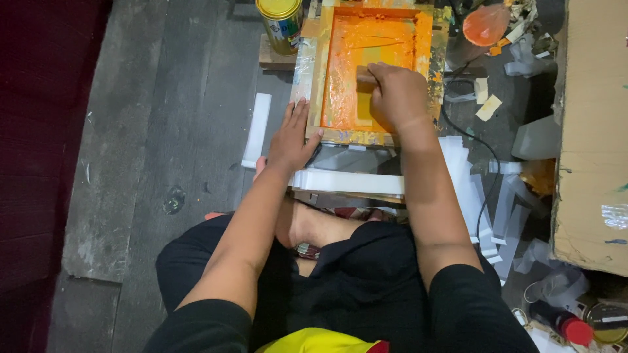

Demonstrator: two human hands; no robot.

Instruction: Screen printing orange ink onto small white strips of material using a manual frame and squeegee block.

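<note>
A wooden screen-printing frame [314, 72] filled with orange ink lies flat in front of me. My right hand [396, 95] is inside the frame, fingers closed on a small squeegee [365, 75] pressed into the ink. My left hand [292, 134] rests flat on the frame's near left corner, fingers spread, holding nothing. A stack of white strips [347, 181] lies under the frame's near edge.
A yellow tin can [281, 23] stands at the frame's far left. A white strip [256, 127] lies on the dark floor to the left. More white strips [497, 216], a black cable [487, 176], a cardboard box [592, 131] and a red-capped bottle [562, 323] crowd the right.
</note>
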